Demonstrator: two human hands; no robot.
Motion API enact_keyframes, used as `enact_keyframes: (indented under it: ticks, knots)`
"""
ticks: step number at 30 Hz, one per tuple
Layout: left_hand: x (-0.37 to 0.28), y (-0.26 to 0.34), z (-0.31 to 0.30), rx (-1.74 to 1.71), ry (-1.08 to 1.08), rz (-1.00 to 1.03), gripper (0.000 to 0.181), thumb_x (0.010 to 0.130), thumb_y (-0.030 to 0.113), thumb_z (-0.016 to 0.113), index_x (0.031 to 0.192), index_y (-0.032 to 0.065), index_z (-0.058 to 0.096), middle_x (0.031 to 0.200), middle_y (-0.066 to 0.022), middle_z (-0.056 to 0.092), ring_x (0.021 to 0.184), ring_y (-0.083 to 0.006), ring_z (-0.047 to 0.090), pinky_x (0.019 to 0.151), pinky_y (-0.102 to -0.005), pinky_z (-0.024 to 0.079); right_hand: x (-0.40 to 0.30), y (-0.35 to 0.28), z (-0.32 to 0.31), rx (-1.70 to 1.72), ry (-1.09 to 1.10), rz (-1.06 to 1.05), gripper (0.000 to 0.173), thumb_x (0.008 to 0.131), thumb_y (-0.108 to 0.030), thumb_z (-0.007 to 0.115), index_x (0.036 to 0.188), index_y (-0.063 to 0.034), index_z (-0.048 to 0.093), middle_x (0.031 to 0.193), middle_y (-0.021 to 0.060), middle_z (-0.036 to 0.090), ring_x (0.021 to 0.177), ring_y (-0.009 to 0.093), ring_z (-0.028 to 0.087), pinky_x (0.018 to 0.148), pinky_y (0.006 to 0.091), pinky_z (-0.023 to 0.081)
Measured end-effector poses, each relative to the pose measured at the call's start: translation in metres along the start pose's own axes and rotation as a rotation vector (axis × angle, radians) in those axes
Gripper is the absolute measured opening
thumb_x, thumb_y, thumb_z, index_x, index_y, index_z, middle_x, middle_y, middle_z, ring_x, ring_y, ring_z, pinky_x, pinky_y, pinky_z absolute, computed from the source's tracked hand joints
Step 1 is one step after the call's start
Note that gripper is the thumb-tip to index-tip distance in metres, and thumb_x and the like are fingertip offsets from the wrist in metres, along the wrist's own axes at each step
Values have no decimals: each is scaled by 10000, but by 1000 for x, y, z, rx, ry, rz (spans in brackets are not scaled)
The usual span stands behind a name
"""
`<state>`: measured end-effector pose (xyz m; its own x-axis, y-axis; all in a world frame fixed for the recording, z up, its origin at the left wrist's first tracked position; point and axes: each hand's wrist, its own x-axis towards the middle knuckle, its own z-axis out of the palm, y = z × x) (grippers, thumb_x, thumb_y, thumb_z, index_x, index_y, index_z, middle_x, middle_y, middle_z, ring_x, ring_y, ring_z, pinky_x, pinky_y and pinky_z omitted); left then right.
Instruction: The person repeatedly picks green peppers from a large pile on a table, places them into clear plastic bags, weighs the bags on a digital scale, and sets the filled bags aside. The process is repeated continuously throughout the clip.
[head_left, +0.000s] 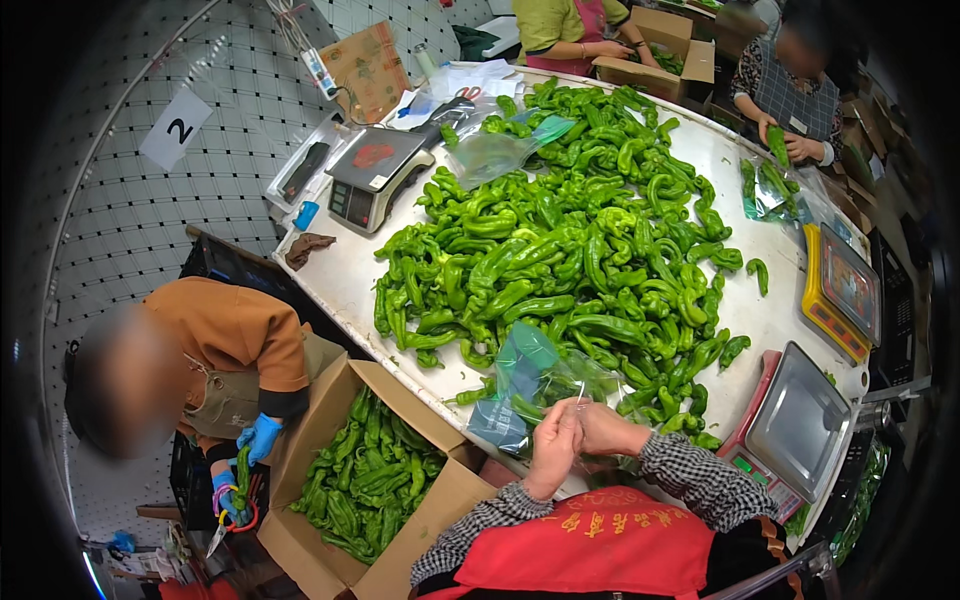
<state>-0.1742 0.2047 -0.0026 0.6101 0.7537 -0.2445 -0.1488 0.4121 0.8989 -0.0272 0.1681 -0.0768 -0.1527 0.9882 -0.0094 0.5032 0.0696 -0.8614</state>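
Observation:
My left hand (553, 444) and my right hand (611, 428) meet at the near edge of the table. Pinched between their fingers is the gathered mouth of a clear plastic bag (498, 426) with green and blue print. Green peppers show through the film, though my hands hide part of the bag. Just beyond it spreads a large heap of long, wrinkled green peppers (551, 247) on the white table (757, 315).
A cardboard box (420, 551) of peppers stands at my left. Beside it, a co-worker in blue gloves (261, 437) holds a pepper and scissors (217, 538). Scales (802, 412) (850, 274) (382, 161) sit along the table edges. Two people work across the table.

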Motion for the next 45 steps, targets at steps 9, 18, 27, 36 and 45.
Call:
enact_keyframes:
  ticks: [9, 18, 27, 36, 45]
  knots:
    - [-3, 14, 10, -48, 11, 36, 313, 1131, 250, 446, 1286, 20, 590, 602, 62, 424, 498, -16, 340, 453, -204, 267, 11, -30, -10, 232, 157, -8, 305, 815, -154, 712, 1090, -25, 685, 1133, 209, 720, 1028, 424, 685, 887, 447, 567]
    - [10, 6, -25, 378, 230, 175, 255, 1112, 229, 506, 1141, 49, 684, 680, 99, 453, 596, 6, 360, 523, -200, 279, -31, -83, -60, -212, -116, -23, 497, 798, -176, 679, 1279, -59, 639, 1067, 189, 715, 965, 366, 690, 819, 464, 561]
    - [35, -43, -33, 550, 148, -2, 195, 1067, 112, 513, 1114, 6, 670, 996, -56, 692, 907, -141, 616, 835, -311, 503, -125, -79, -123, 424, -19, 207, 577, 920, -246, 703, 1456, -95, 554, 1349, 147, 671, 1206, 286, 661, 1044, 388, 494]
    - [44, -83, -39, 277, 96, -172, 169, 1050, 156, 474, 881, 150, 481, 593, 67, 352, 439, -44, 339, 362, -250, 264, -228, -58, -67, 591, 318, 322, 603, 927, -166, 720, 1492, -87, 526, 1366, 89, 651, 1203, 169, 620, 1034, 329, 488]
    - [38, -72, -21, 231, 149, -263, 164, 1030, 178, 495, 878, 171, 436, 567, 44, 320, 413, -86, 322, 360, -262, 229, -282, -72, -63, 838, 766, 415, 549, 925, -47, 660, 1460, -47, 535, 1352, 81, 641, 1158, 142, 623, 977, 286, 506]
